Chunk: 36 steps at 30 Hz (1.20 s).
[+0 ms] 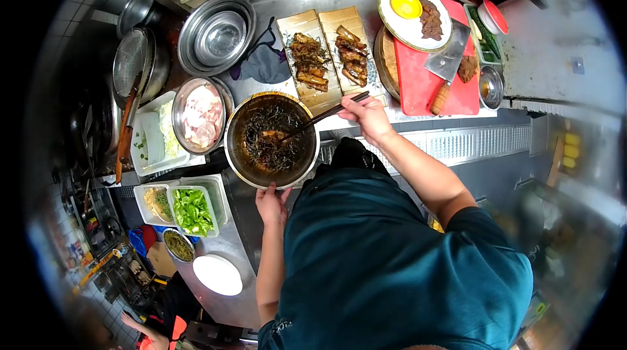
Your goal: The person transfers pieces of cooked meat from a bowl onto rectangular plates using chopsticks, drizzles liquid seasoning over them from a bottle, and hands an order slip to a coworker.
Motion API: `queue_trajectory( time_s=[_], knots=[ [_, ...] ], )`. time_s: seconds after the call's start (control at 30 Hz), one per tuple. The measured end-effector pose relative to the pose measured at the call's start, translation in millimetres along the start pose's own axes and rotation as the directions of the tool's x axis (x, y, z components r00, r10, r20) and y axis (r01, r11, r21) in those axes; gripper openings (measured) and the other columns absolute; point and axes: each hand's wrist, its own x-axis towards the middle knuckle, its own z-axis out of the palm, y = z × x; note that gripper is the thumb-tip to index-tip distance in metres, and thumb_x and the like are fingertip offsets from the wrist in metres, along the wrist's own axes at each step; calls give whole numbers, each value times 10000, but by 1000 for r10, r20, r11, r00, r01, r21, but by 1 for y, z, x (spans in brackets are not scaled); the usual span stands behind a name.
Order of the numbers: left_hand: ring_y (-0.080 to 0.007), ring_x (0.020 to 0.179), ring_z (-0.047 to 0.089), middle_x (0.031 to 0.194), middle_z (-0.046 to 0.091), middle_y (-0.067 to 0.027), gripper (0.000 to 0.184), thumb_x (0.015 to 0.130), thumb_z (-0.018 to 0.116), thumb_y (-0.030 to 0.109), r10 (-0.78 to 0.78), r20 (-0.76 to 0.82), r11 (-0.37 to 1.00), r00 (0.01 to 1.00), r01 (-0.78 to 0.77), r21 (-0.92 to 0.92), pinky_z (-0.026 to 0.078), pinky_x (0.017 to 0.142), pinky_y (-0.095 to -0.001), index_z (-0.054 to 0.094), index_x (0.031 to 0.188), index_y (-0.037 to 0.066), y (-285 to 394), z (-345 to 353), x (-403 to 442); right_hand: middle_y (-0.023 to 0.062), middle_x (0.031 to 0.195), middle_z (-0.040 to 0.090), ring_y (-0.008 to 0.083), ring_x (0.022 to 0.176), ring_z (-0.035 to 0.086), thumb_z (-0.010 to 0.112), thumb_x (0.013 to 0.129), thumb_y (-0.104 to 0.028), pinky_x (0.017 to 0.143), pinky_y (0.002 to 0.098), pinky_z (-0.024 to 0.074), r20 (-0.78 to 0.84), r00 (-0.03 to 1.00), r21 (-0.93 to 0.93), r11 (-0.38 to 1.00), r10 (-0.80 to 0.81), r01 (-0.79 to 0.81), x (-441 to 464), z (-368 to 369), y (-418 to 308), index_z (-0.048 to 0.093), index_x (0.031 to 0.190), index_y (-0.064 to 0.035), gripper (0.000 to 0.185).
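Observation:
With my right hand [367, 116] I grip a pair of dark chopsticks [326, 115], whose tips reach into a large metal bowl [233, 154]. Inside the bowl lie dark, shredded, stringy food [269, 147] and a browned piece near the chopstick tips. My left hand [272, 203] holds the bowl's near rim, fingers partly hidden under it. Just beyond the bowl, two rectangular patterned plates [308, 94] each carry browned, glazed pieces; dark strands top the left plate's food.
A cleaver [450, 56] rests on a red cutting board [413, 92] at right, beside a round plate [398, 39] with sliced meat. Left of the bowl stand raw meat in a metal basin [200, 116], stacked metal bowls [196, 66] and chopped greens [192, 211]. Another person's hand [130, 321] shows lower left.

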Motion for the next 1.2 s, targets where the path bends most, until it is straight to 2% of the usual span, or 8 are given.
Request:
queue_trajectory(
  time_s=[0.2, 0.33, 0.63, 0.73, 0.93, 1.03, 1.13, 1.2],
  knots=[
    [-230, 912, 664, 1056, 630, -113, 126, 965, 510, 12, 6, -15, 1000, 1000, -6, -14, 655, 684, -400, 539, 1088, 9, 7, 7, -8, 67, 913, 701, 157, 759, 696, 675, 921, -105, 718, 258, 582, -98, 969, 35, 972, -226, 230, -5, -28, -81, 666, 977, -28, 96],
    [-230, 930, 663, 1066, 630, -110, 133, 962, 502, 1, 3, -28, 1000, 1000, -4, -13, 655, 690, -400, 541, 1088, 12, 6, 8, -8, 111, 932, 699, 169, 767, 689, 672, 920, -89, 757, 275, 581, -235, 852, -329, 863, -468, 384, 5, -48, -148, 661, 1023, 23, 153],
    [-216, 931, 660, 1057, 634, -94, 126, 963, 514, 9, 20, -23, 1000, 1000, -21, -17, 655, 696, -401, 542, 1085, 18, 3, 5, -4, 38, 911, 711, 106, 777, 667, 698, 911, -85, 725, 238, 546, -64, 745, -502, 667, -664, 551, 91, -63, -156, 704, 1020, -2, 138],
    [-208, 922, 662, 1049, 636, -94, 119, 965, 517, 13, 19, -40, 1000, 999, -20, -18, 654, 692, -400, 541, 1082, 17, 4, 6, -7, 22, 866, 724, 81, 756, 659, 708, 904, -96, 715, 239, 540, 22, 695, -726, 467, -719, 505, 102, -60, -144, 730, 990, -15, 119],
    [-194, 879, 658, 1014, 631, -88, 107, 967, 516, 19, 18, -67, 1000, 998, -19, -10, 652, 687, -396, 540, 1072, 15, 8, 13, -12, 104, 827, 729, 106, 766, 679, 724, 877, -148, 733, 276, 526, 148, 665, -796, 311, -733, 519, 93, -45, -149, 740, 991, -65, 142],
    [-194, 870, 656, 1002, 627, -82, 110, 962, 522, 21, 7, -67, 1000, 998, -8, -16, 651, 682, -390, 541, 1070, 12, 6, 11, -9, 26, 857, 728, 70, 751, 659, 715, 899, -101, 712, 238, 538, 228, 638, -799, 233, -735, 554, 86, -41, -159, 733, 1007, -18, 137],
    [-197, 867, 657, 998, 627, -81, 117, 952, 532, 22, -7, -60, 999, 998, 5, -45, 650, 682, -386, 545, 1068, 11, 8, 11, -10, 18, 882, 719, 79, 771, 656, 706, 909, -102, 710, 238, 537, 192, 650, -738, 329, -736, 590, 82, -43, -162, 727, 1018, -6, 147],
    [-202, 857, 657, 978, 629, -80, 133, 943, 543, 24, -23, -63, 998, 998, 19, -64, 650, 687, -384, 547, 1076, 13, 8, 11, -7, 43, 930, 711, 107, 804, 662, 702, 913, -103, 733, 245, 544, 86, 732, -624, 536, -676, 568, 70, -40, -167, 714, 1071, -5, 187]
  ],
)
